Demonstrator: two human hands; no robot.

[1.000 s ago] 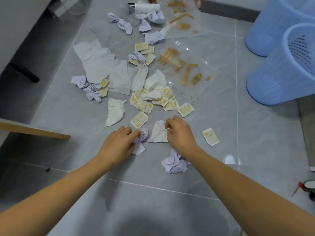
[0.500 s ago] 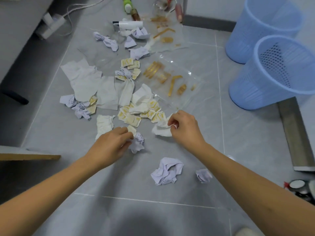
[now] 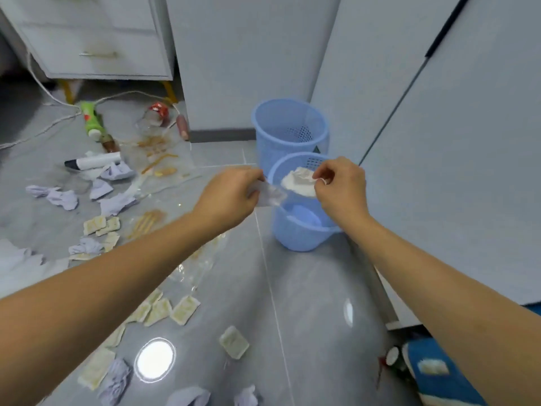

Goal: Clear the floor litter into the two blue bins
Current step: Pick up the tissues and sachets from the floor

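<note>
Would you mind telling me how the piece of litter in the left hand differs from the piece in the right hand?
1. The pale lilac scrap in the left hand is blurred; the white tissue in the right hand shows clearly.
2. The pale lilac scrap sits at the near bin's left rim; the white tissue hangs over its opening.
3. The white tissue looks larger.

Both are crumpled, pinched in curled fingers, not yet dropped.

Lilac paper (image 3: 268, 193): motion-blurred, partly hidden in left hand (image 3: 227, 197).
Far bin (image 3: 288, 127): base hidden behind near bin (image 3: 295, 232).
Blue item (image 3: 433, 373): cut by bottom edge, unidentifiable.
Paper wads (image 3: 190, 397): cropped at bottom edge.
</note>
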